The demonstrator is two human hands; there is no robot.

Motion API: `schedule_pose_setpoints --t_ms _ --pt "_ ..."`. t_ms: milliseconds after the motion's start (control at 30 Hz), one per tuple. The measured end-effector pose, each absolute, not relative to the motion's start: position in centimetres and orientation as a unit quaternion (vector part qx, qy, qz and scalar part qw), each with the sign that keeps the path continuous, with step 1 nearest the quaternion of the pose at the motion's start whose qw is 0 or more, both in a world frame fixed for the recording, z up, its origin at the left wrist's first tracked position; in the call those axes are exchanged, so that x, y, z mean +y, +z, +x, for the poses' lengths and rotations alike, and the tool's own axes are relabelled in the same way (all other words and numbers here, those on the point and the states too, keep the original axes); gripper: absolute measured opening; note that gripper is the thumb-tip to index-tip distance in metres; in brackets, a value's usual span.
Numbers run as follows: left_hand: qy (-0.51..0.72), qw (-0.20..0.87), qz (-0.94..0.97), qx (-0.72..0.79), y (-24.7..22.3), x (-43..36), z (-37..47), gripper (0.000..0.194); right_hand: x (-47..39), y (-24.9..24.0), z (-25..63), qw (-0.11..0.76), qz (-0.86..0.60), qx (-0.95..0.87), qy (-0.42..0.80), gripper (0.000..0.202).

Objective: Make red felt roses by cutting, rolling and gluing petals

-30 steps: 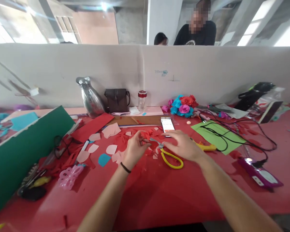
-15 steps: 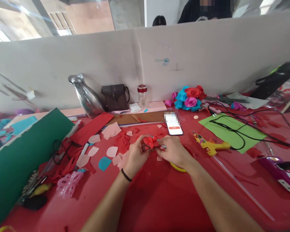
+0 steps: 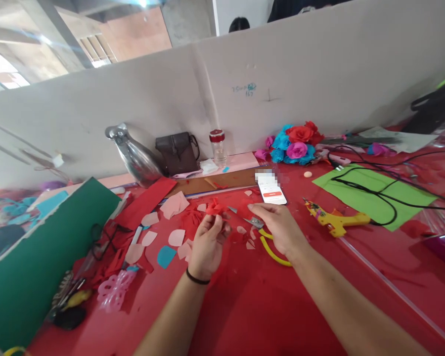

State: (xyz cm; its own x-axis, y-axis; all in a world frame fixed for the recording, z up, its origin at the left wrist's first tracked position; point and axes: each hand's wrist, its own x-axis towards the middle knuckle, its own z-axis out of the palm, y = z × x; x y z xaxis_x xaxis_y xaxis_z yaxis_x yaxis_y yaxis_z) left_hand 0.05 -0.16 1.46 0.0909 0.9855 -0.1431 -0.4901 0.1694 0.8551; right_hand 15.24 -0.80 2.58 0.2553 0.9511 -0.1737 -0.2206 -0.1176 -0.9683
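Note:
My left hand [image 3: 208, 244] has its fingertips closed on a small red crepe-paper flower [image 3: 214, 206], held just above the table. To its right, my right hand [image 3: 278, 226] pinches what looks like a red paper petal [image 3: 246, 209] between thumb and forefinger; its edges blend into the red tabletop. Scissors with yellow handles [image 3: 275, 255] lie on the table below my right hand, partly covered by it. Around my left hand are loose pink petals [image 3: 177, 238], a blue petal [image 3: 166, 256] and crumpled red paper [image 3: 187, 220].
A yellow glue gun [image 3: 332, 221] lies at the right, its cord crossing a green sheet [image 3: 374, 190]. Behind are a phone [image 3: 273, 194], a paper bouquet [image 3: 296, 148], a glass bottle [image 3: 218, 151], a brown bag [image 3: 178, 153] and a metal jug [image 3: 137, 158]. A green box [image 3: 55, 247] stands left.
My hands have come apart: the left keeps the red flower and the right has moved right, away from it. More of the scissors shows. The camera view has shifted and tilted slightly.

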Motion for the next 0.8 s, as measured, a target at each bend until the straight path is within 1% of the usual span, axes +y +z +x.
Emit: schedule_pose_setpoints --t_ms 67,233,367,500,800 --pt "0.550 0.694 0.272 0.376 1.6 -0.2 0.1 0.026 -0.8 2.4 14.7 0.597 -0.516 -0.272 0.550 0.024" --pt "0.552 0.714 0.218 0.371 1.6 -0.3 0.1 0.026 -0.7 2.4 13.7 0.651 -0.486 -0.186 0.553 0.023" --pt "0.560 0.706 0.223 0.372 1.0 -0.3 0.1 0.027 -0.8 2.7 12.6 0.654 -0.472 -0.125 0.578 0.025" --pt "0.555 0.683 0.260 0.397 0.9 -0.2 0.1 0.026 -0.9 2.2 11.9 0.649 -0.471 -0.131 0.583 0.028" --pt "0.568 0.632 0.319 0.420 0.7 -0.2 0.8 0.022 -1.4 2.5 11.8 0.677 -0.437 -0.117 0.581 0.025"
